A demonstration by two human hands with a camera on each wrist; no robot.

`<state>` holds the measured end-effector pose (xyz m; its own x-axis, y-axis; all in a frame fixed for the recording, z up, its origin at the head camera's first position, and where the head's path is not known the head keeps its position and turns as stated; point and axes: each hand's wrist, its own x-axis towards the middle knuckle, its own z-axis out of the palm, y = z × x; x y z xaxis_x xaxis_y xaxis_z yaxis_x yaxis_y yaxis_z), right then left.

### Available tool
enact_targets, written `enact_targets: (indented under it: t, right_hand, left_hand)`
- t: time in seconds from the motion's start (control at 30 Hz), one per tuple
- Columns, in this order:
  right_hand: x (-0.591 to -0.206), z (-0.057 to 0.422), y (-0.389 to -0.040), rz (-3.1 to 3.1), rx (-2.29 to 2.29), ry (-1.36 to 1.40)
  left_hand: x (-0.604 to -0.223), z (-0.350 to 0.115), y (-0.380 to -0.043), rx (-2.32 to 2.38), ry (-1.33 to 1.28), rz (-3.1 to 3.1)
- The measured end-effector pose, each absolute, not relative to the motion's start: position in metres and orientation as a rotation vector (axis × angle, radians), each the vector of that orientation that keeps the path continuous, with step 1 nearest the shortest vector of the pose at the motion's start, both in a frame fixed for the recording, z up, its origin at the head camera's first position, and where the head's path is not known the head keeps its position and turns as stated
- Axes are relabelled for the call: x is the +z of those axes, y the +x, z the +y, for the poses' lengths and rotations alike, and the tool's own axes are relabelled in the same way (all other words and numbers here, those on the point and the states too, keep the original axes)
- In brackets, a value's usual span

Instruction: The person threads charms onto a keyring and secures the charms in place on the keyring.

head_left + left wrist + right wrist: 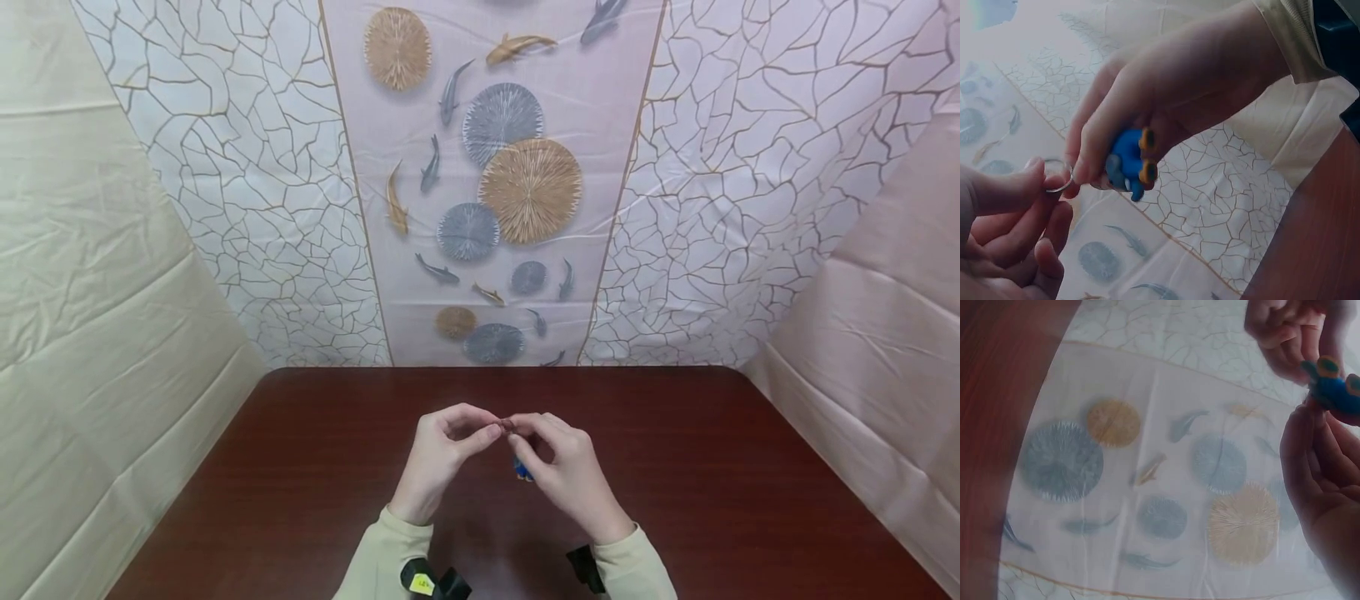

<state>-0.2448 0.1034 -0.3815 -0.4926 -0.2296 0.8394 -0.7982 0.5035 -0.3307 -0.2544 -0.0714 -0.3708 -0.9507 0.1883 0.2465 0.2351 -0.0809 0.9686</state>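
Observation:
Above the table, my left hand (pixel 438 457) pinches one side of a thin metal key ring (pixel 1071 171) between thumb and forefinger. My right hand (pixel 567 468) pinches the ring's other side, the fingertips of both hands nearly meeting. A small blue figure keychain (pixel 1126 151) with orange feet hangs beneath the right fingers; in the head view only a bit of its blue body (pixel 522 470) shows past the right thumb. The right wrist view has the figure (pixel 1334 391) at its right edge, close by the fingertips. Whatever links figure and ring is hidden behind the right fingers.
A dark reddish-brown table (pixel 300 483) lies under the hands. Behind it hangs a patterned cloth (pixel 480 250) with fish and round shapes, and beige cloth (pixel 105 350) drapes the sides. Black wrist devices (pixel 435 579) sit at both cuffs.

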Motion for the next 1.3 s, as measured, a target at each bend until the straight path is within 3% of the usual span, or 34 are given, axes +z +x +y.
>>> enact_targets:
  t: [0.27,0.53,1.3]
  right_hand:
    - [-0.3842,0.1007,-0.2475,-1.956,0.738,0.852]
    - [-0.3822,0.1049,-0.2484,-1.957,0.800,0.814]
    - [-0.3832,0.1045,-0.2497,-1.936,0.793,0.868]
  left_hand:
    - [-0.3712,-0.0685,-0.2547,-2.142,-0.382,-2.153]
    - [-0.3713,-0.0689,-0.2541,-2.164,-0.526,-2.175]
    - [-0.3737,-0.0663,-0.2546,-1.981,-0.570,-2.309]
